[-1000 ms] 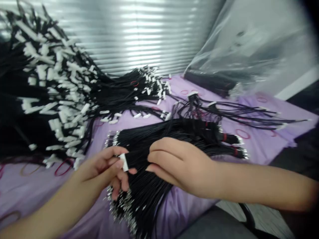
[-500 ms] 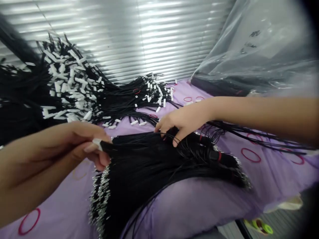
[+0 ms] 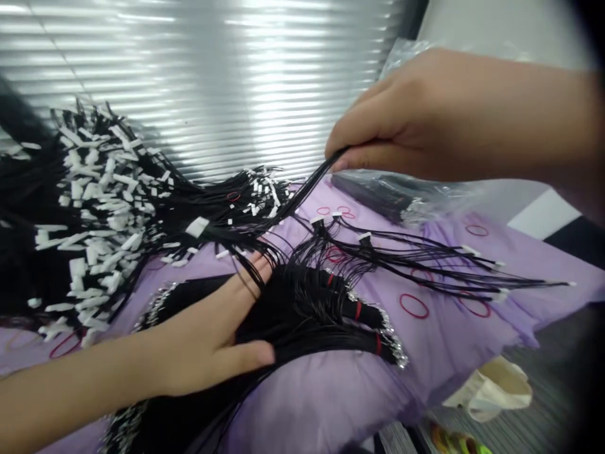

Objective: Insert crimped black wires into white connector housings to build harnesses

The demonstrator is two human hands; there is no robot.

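My left hand point(image 3: 208, 334) lies flat with its fingers stretched out on a thick bundle of black wires point(image 3: 302, 315) resting on a purple cloth point(image 3: 331, 403). My right hand point(image 3: 416, 120) is raised above the bundle at the upper right. Its fingers are pinched on a thin strand of black wires point(image 3: 302, 189) that runs down and left to a white connector point(image 3: 197, 226). Red bands tie the bundle's metal-tipped ends point(image 3: 378, 343).
A large heap of black wires with white connectors point(image 3: 94, 208) fills the left. Loose wires with connectors point(image 3: 425, 265) and red rubber bands point(image 3: 414, 305) lie on the cloth to the right. A clear plastic bag point(image 3: 401, 195) sits behind. Corrugated metal wall point(image 3: 212, 75) at the back.
My right hand has risen from the bundle, pulling a strand of wires up to the right. My left hand let go of the white connector and now presses flat on the bundle.
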